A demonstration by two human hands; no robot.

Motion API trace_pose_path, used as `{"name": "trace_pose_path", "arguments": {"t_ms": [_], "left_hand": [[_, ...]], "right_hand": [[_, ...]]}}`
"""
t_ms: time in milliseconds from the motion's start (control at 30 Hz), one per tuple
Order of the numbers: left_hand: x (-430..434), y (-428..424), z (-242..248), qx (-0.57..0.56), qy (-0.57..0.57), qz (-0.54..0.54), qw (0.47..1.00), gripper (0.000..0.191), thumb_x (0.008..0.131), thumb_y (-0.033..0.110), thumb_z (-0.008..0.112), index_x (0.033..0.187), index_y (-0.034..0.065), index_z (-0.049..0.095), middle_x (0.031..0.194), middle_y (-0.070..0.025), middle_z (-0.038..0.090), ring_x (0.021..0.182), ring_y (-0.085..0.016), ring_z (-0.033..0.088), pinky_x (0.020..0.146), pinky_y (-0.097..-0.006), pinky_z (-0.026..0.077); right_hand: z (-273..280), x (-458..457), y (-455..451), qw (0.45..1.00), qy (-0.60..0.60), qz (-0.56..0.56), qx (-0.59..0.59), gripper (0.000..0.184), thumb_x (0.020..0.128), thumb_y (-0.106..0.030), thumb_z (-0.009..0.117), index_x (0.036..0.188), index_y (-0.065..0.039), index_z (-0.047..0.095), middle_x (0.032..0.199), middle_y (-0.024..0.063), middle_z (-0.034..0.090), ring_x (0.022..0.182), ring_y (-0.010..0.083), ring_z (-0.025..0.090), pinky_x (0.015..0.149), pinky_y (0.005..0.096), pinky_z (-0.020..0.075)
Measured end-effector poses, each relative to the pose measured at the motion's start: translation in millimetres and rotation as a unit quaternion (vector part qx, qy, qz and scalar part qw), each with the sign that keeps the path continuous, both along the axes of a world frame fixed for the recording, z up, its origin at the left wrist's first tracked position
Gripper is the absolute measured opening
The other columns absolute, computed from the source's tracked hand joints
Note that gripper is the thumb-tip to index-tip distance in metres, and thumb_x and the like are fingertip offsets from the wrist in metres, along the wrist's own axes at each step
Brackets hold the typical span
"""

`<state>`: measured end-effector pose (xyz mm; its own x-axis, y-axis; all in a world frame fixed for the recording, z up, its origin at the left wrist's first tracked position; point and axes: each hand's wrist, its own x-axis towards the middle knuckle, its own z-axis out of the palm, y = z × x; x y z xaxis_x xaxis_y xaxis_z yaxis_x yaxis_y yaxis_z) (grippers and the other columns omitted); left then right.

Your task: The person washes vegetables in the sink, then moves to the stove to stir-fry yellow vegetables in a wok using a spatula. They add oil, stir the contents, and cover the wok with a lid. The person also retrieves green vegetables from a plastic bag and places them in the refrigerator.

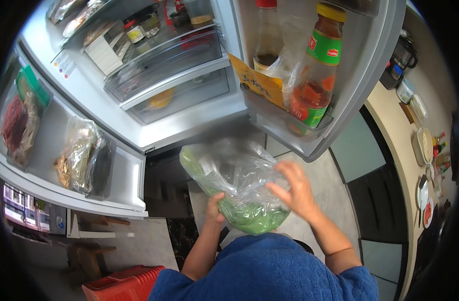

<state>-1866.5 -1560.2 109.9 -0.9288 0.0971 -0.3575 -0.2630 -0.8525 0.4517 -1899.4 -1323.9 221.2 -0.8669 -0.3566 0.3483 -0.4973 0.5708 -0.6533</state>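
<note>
A clear plastic bag [252, 210] with green vegetables inside hangs in front of my body, below the open refrigerator. My left hand [215, 209] grips the bag's left side, thumb on the plastic. At the bag's upper right, my right hand [295, 190] has its fingers spread, with nothing clearly held; whether the fingertips touch the plastic cannot be told. The bag's top looks loose and wide, and the vegetables lie mostly in its lower part and along its left side.
Both refrigerator doors stand open. The right door shelf [286, 116] holds bottles and a yellow packet [257, 81]; the left one holds bagged food [80, 158]. Drawers [176, 96] sit inside. A red plastic crate [120, 284] is at lower left, a counter [393, 128] at right.
</note>
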Motion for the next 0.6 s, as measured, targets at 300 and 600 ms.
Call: {"name": "trace_pose_path", "arguments": {"t_ms": [300, 600], "left_hand": [[-6, -21, -18, -0.204, -0.04, 0.113, 0.972, 0.044, 0.073, 0.001, 0.058, 0.114, 0.0022, 0.044, 0.1, -0.0113, 0.055, 0.089, -0.025, 0.057, 0.078, -0.0378, 0.05], [-44, -56, -28, -0.339, 0.161, 0.137, 0.917, 0.03, 0.087, 0.024, 0.051, 0.111, 0.0063, 0.05, 0.105, -0.0084, 0.054, 0.1, -0.021, 0.051, 0.089, -0.038, 0.043]], "right_hand": [[4, -54, -54, 0.985, 0.021, 0.072, -0.155, 0.014, 0.074, -0.007, 0.06, 0.087, -0.002, 0.06, 0.08, 0.0091, 0.057, 0.078, 0.0269, 0.052, 0.069, 0.0339, 0.041], [-79, 59, -92, 0.944, 0.177, 0.262, -0.093, 0.024, 0.069, -0.01, 0.064, 0.092, -0.007, 0.06, 0.097, 0.0057, 0.052, 0.086, 0.0214, 0.049, 0.072, 0.034, 0.0393]]}}
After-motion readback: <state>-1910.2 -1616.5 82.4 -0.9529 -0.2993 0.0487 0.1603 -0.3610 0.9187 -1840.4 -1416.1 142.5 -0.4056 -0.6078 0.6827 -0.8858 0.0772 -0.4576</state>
